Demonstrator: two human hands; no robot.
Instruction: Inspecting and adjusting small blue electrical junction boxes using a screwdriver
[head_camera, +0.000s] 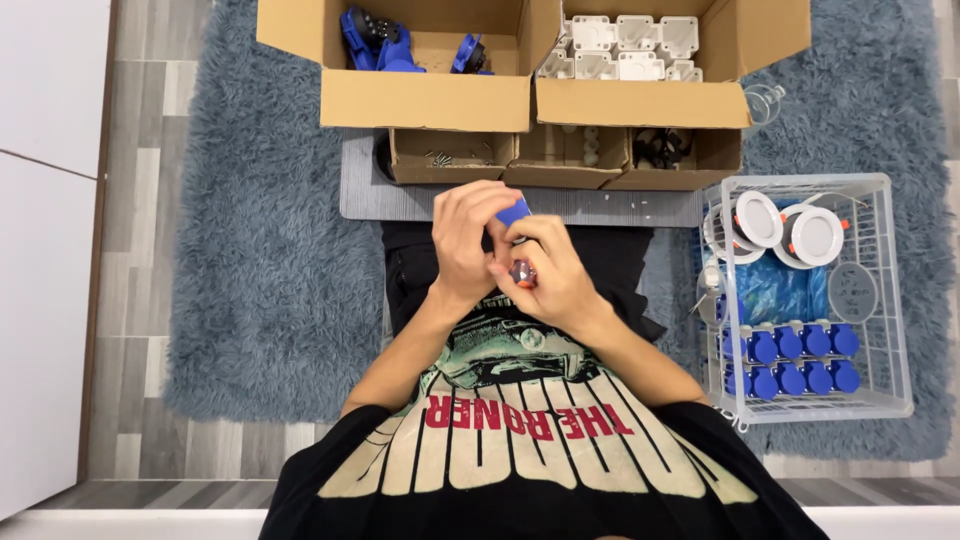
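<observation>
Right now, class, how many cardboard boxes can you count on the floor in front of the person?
5: a large box of blue parts, a large box of white parts, and three small boxes in front, left, middle, right. Others may be hidden.

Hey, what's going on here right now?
A person sits on a blue rug, both hands together over their lap. The left hand and right hand hold a small blue part between them. In front stand cardboard boxes, one with blue parts, one with white parts. A wire basket on the right holds blue pieces and white round ones.
</observation>
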